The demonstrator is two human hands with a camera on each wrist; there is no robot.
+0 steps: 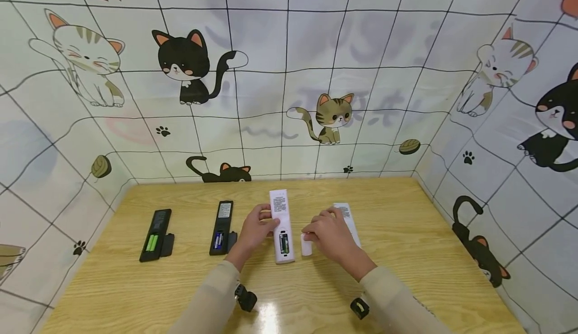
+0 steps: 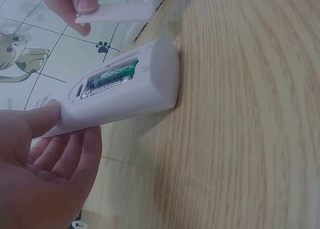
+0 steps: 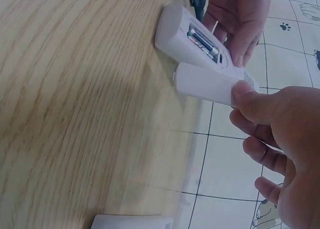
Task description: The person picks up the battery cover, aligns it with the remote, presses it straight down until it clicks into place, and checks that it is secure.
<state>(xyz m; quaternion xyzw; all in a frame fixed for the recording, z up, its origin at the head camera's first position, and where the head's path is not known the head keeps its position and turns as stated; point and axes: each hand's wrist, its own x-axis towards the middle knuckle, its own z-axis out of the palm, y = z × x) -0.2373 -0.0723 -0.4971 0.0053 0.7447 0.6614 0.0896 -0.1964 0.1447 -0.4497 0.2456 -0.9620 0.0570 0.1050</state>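
Note:
A white remote control (image 1: pixel 281 213) lies back side up in my left hand (image 1: pixel 256 229), which grips it by its left edge with thumb on top. Its battery compartment is uncovered, and batteries (image 2: pixel 111 79) sit inside, one with a green end. My right hand (image 1: pixel 331 233) pinches a white battery cover (image 3: pixel 205 83) between thumb and fingers, just right of the remote and apart from it. In the left wrist view the cover (image 2: pixel 117 12) is held above the table. The fingers under the remote are partly hidden.
To the left lie two black remotes, one with green batteries (image 1: pixel 152 242) and one with blue batteries (image 1: pixel 219 240), each beside its black cover. Another white remote (image 1: pixel 346 218) lies behind my right hand. Cat-print cloth (image 1: pixel 289 88) surrounds the wooden table (image 1: pixel 135 294).

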